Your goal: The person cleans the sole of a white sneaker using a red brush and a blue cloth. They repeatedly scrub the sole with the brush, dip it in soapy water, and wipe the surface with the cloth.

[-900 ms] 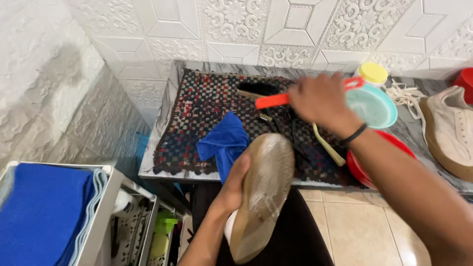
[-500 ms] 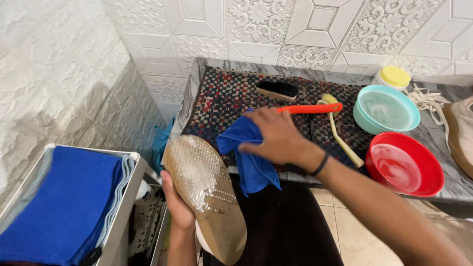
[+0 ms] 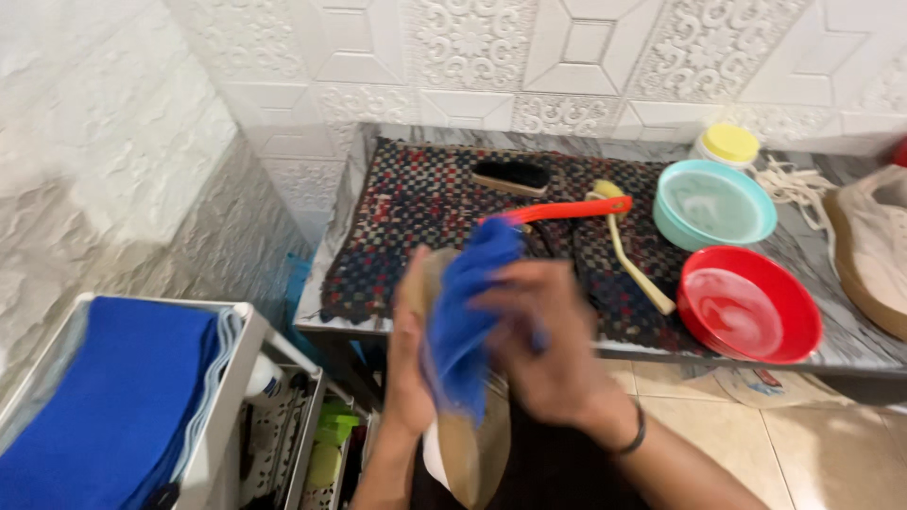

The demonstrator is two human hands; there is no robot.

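Note:
My left hand [image 3: 408, 368] grips a tan shoe [image 3: 477, 453], held sole-side up in front of my body. With my right hand [image 3: 543, 345] I press a blue cloth [image 3: 468, 307] against the shoe's sole; the hand is blurred. The cloth covers most of the shoe's upper half. Both hands are below the front edge of the marble shelf [image 3: 850, 354].
On the shelf lies a crocheted dark mat [image 3: 416, 212] with a black brush [image 3: 510, 177], an orange-handled brush [image 3: 562, 210] and a cream brush [image 3: 635, 255]. A teal bowl [image 3: 713, 203], red bowl [image 3: 748, 304], yellow-lidded jar [image 3: 726, 146], laces and a second shoe [image 3: 874, 250] lie right. Blue cloths [image 3: 104, 397] are stacked at lower left.
My right hand took the blue cloth off the mat and brought it down onto the shoe's sole. The shoe has come up closer to the middle of the view.

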